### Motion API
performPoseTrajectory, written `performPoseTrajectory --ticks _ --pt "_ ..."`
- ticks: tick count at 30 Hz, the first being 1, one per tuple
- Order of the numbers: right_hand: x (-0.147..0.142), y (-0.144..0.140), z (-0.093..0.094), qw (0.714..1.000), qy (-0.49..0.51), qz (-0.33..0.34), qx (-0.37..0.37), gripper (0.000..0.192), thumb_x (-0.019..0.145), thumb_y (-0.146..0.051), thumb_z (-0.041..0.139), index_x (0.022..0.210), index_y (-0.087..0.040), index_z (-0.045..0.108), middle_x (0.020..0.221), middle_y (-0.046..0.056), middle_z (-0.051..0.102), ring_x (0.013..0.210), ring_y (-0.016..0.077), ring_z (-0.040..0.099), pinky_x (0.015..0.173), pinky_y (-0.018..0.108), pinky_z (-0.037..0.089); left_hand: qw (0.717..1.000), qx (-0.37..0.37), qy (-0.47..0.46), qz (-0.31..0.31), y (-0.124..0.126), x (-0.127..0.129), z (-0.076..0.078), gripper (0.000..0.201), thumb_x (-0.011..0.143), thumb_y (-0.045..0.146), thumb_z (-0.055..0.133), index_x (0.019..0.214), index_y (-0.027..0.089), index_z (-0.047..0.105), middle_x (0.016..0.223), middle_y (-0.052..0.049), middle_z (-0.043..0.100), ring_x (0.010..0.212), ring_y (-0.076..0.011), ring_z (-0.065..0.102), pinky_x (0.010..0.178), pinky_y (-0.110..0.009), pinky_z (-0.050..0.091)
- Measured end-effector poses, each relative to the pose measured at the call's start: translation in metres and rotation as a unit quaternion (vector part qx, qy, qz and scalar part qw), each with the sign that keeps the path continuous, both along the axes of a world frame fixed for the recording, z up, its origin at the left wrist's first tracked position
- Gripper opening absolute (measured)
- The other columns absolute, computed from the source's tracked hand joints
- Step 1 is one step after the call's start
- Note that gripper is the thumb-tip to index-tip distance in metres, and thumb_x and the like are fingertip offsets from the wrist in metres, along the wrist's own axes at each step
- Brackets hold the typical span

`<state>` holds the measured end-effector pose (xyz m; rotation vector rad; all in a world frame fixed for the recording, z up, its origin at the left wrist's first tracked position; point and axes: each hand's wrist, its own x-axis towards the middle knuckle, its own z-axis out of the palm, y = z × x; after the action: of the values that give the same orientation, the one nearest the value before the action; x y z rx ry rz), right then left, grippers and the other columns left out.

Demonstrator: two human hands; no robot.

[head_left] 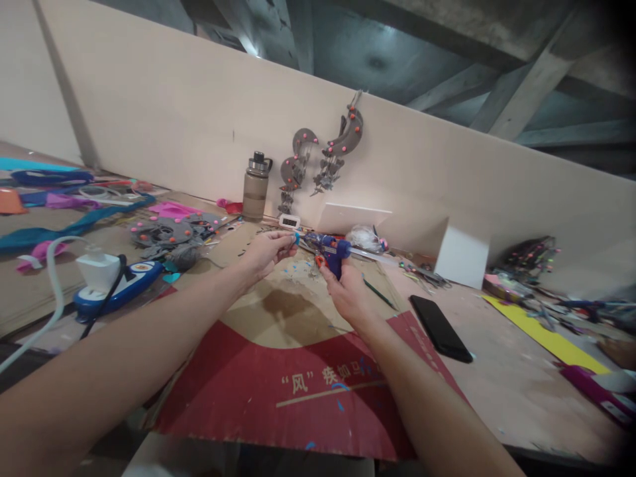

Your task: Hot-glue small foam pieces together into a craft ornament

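Observation:
My right hand (342,281) is wrapped round the grip of a blue glue gun (328,246), its orange trigger under my fingers. A clear glue stick (370,256) pokes out of the gun's back end. The nozzle points left, toward my left hand (271,252), which pinches a small blue piece (297,238) between thumb and fingertips. What kind of piece this is, I cannot make out. Both hands hover over a red and tan cardboard sheet (238,397) strewn with blue scraps. A dark green pencil (380,294) lies right of the gun.
A bottle (255,189) and a small digital display (289,222) stand by the wall. Grey felt ornaments (348,132) hang above. A black phone (440,328) lies at right, a blue power strip (119,289) with plugs at left. Felt pieces (169,228) and ribbons (74,225) cover the left side.

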<state>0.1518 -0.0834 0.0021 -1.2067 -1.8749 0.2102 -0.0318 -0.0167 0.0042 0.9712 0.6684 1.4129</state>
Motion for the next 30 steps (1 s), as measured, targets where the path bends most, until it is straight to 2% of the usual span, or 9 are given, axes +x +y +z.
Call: performPoseTrajectory --ticks 16,30 --pt "0.0000 -0.0018 0.0031 1.000 -0.006 -0.009 0.009 0.029 0.086 -0.032 0.045 0.110 -0.017 0.051 0.081 0.007 0.059 0.072 0.0197 0.053 0.064 0.031 0.042 1.000 -0.010 0.019 -0.013 -0.0011 0.0015 -0.0008 0.008 0.067 0.007 0.071 0.069 0.009 0.062 0.062 -0.002 0.061 0.054 -0.0076 0.057 0.057 -0.020 0.048" --pt "0.0004 -0.0005 0.0009 1.000 -0.007 -0.001 0.017 0.031 0.086 -0.031 0.045 0.112 -0.016 0.050 0.085 0.007 0.059 0.076 0.0196 0.053 0.068 0.031 0.042 1.000 -0.018 0.002 0.000 -0.0084 0.0004 0.0078 0.006 0.073 0.004 0.062 0.070 0.008 0.063 0.060 -0.002 0.061 0.051 -0.0067 0.056 0.052 -0.017 0.046"
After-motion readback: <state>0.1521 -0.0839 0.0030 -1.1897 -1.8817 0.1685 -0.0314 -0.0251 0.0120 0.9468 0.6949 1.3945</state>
